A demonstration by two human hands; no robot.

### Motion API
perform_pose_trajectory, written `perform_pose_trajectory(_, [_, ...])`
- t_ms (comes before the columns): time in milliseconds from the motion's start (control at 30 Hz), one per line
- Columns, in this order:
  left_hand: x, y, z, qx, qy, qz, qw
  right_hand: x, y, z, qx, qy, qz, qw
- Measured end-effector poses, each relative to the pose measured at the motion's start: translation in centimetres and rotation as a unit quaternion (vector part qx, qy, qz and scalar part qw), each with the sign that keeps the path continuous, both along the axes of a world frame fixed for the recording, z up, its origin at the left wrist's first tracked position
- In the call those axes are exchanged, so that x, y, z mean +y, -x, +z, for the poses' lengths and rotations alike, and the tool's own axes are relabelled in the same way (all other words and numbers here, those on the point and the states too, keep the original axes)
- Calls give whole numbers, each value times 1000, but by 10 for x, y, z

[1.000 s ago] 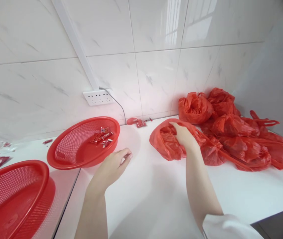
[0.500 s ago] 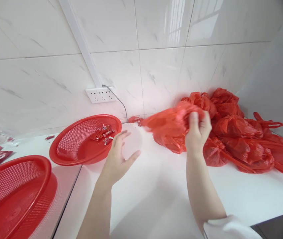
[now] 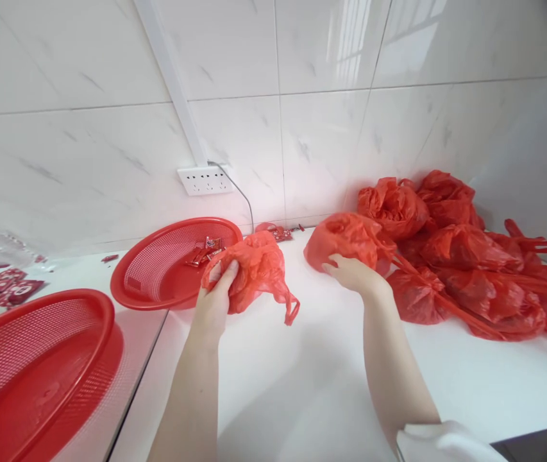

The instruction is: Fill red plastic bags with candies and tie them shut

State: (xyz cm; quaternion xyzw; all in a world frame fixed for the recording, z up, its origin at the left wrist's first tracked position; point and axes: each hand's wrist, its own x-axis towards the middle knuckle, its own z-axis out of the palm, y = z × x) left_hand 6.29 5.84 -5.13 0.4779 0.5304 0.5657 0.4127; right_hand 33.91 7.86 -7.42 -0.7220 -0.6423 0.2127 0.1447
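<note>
A crumpled red plastic bag (image 3: 260, 273) is in my left hand (image 3: 216, 298), with the thumb pressed over it and one handle loop dangling to the right. That hand is just in front of the far red basket (image 3: 131, 292). My right hand (image 3: 354, 274) lies against the front of another red plastic bag (image 3: 345, 234) on the white table, its fingers stretched out and partly apart. Small wrapped packets (image 3: 213, 244) lie inside the far basket.
A heap of filled red bags (image 3: 475, 247) lies at the right by the wall. The near red basket (image 3: 102, 321) stands at the left, with red packets (image 3: 6, 289) behind it. More packets (image 3: 283, 235) lie by the wall, below a socket strip (image 3: 206, 181).
The red bag that was in my right hand is now in my left, further to the left. My right hand has moved down to another bag. The view has shifted slightly.
</note>
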Motion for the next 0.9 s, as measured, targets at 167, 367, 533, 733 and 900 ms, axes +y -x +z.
perform_pose_trajectory(167, [-1, -3, -5, 18, 65, 33, 997, -8, 18, 16, 127, -92, 77, 985])
perform_pose_trajectory(367, [-1, -9, -8, 54, 62, 20, 996, -23, 60, 30, 358, -76, 266, 892])
perform_pose_trajectory(533, [6, 13, 5, 48, 15, -61, 997, -17, 47, 30, 312, -131, 144, 930])
perform_pose_trajectory(733, [-2, 47, 22, 175, -1, -3, 985, -14, 14, 32, 280, -166, 78, 942])
perform_pose_trajectory(900, [-5, 54, 25, 197, 36, -108, 974, -17, 2, 33, 247, -154, 124, 949])
